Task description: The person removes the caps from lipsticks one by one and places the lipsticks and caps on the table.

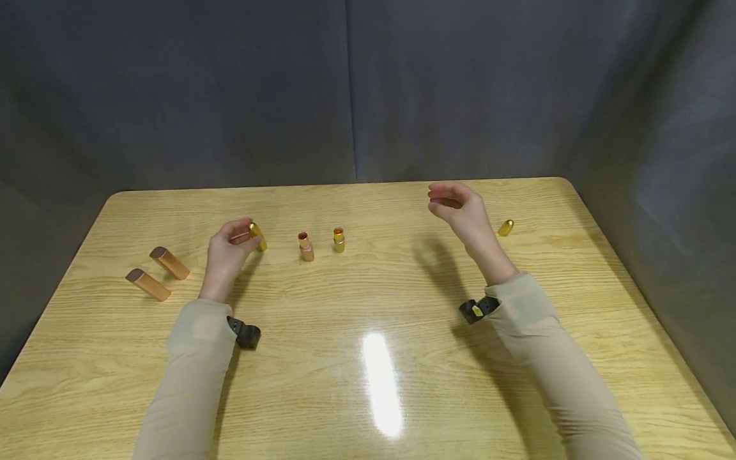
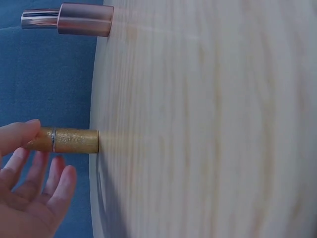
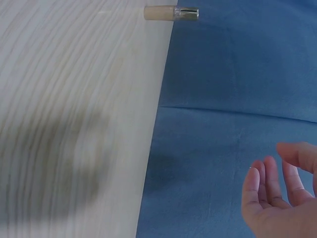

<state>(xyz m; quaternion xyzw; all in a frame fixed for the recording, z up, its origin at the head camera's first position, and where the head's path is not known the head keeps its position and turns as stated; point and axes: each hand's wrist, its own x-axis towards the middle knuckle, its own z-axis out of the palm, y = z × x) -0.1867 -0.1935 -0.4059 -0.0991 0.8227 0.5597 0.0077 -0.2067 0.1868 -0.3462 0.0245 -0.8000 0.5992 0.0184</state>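
— A dark curtain (image 1: pixel 368 96) hangs behind a wood-grain table (image 1: pixel 425 370). What shows in the head view?

— Count along: two copper-coloured tubes (image 1: pixel 169 263) at the left, one gold lipstick tube (image 1: pixel 259 234) beside them, one uncapped rose-gold lipstick (image 1: pixel 306 248), one uncapped gold lipstick (image 1: pixel 339 241), and one round-ended gold piece (image 1: pixel 506 228) at the far right.

— And the hands?

— The left hand (image 1: pixel 225 253) pinches the gold lipstick tube on the left half of the table. The right hand (image 1: pixel 463 214) is above the table, fingers bent and holding nothing.

— From the left wrist?

— The tube looks speckled and glittery, with a thin silver band near the gripped end. Thumb above, fingers below. The rose-gold lipstick stands apart from it, smooth, with a shiny inner sleeve. Any lettering is too small to tell.

— The right wrist?

— One uncapped tube at the top, shiny at its tip, well apart from the right hand; a gap separates thumb and fingers.
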